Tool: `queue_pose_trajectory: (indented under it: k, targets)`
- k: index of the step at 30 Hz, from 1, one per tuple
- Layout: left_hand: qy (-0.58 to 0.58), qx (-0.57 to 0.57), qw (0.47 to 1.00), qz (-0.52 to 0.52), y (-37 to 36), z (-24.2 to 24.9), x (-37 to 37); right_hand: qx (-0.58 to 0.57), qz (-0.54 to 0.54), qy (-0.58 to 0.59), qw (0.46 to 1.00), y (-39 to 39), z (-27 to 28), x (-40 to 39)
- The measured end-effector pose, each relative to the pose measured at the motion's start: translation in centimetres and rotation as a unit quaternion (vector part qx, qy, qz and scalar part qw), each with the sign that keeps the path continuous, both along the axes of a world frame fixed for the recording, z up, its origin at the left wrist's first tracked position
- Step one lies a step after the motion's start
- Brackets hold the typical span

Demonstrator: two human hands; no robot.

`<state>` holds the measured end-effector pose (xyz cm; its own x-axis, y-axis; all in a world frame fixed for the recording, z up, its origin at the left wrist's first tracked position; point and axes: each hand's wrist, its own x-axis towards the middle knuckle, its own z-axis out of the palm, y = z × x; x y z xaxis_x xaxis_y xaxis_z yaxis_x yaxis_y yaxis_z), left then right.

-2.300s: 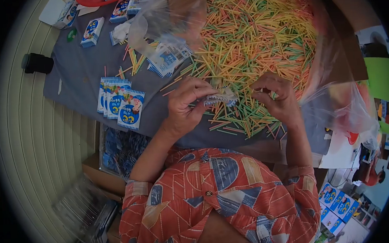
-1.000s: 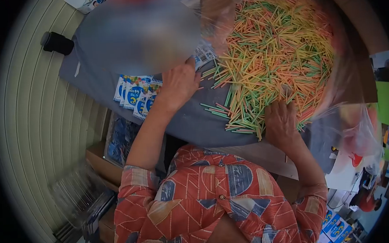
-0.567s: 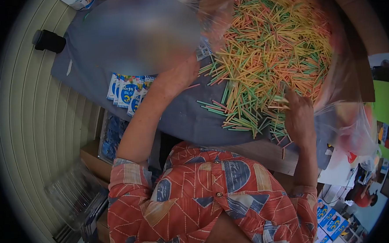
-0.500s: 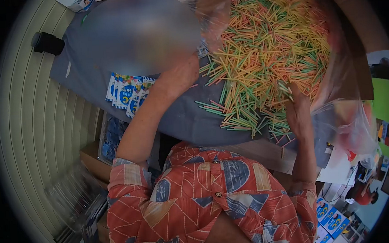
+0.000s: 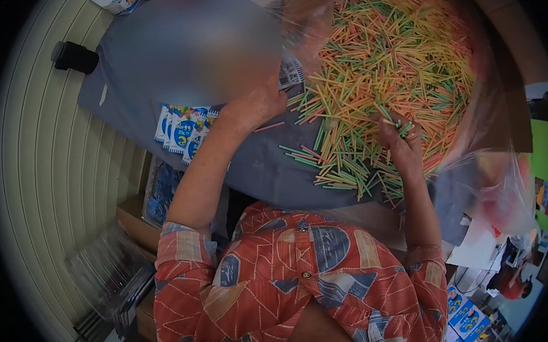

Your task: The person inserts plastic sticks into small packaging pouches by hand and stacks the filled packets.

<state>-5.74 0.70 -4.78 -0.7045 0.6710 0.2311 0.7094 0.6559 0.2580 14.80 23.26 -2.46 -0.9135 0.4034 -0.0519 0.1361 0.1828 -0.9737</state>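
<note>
A large heap of thin coloured sticks [image 5: 392, 66] in yellow, orange, green and pink covers the right of the table. At its near side, my right hand [image 5: 402, 142] is closed around a small bunch of green and pale sticks [image 5: 397, 126], their ends poking out above the fingers. My left hand [image 5: 252, 108] is over the dark cloth left of the heap; a blurred patch hides most of its fingers. Close by lies a pink stick [image 5: 269, 126]. Several blue-and-white printed packets [image 5: 184, 133] overlap beside my left forearm.
Clear plastic film [image 5: 503, 177] edges the heap on the right. A black cylindrical object [image 5: 75, 57] stands at the cloth's left edge. Below it are a clear plastic container [image 5: 108, 266] and a cardboard box [image 5: 134, 218]. Blue printed boxes [image 5: 469, 319] sit at lower right.
My right hand has shifted left and turned, its fingers now wrapped around the bunch of sticks. My left hand has moved only slightly. The whole view has shifted a little.
</note>
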Motion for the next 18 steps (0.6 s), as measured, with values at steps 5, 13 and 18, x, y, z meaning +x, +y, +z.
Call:
queue_pose_trajectory:
  k: [5, 13, 18]
  targets:
    - [-0.031, -0.018, 0.999, -0.004, 1.1, 0.8, -0.2, -0.033, -0.03, -0.01, 0.999, 0.3, -0.4, 1.0]
    - [-0.059, 0.138, 0.988, -0.028, -2.2, 1.2, 2.9, -0.016, -0.031, 0.0, 0.999, 0.7, -0.7, 2.3]
    - [-0.02, 0.083, 0.993, -0.08, 0.7, 0.8, 6.4, -0.059, -0.053, -0.001, 0.997, 0.5, -1.2, 2.3]
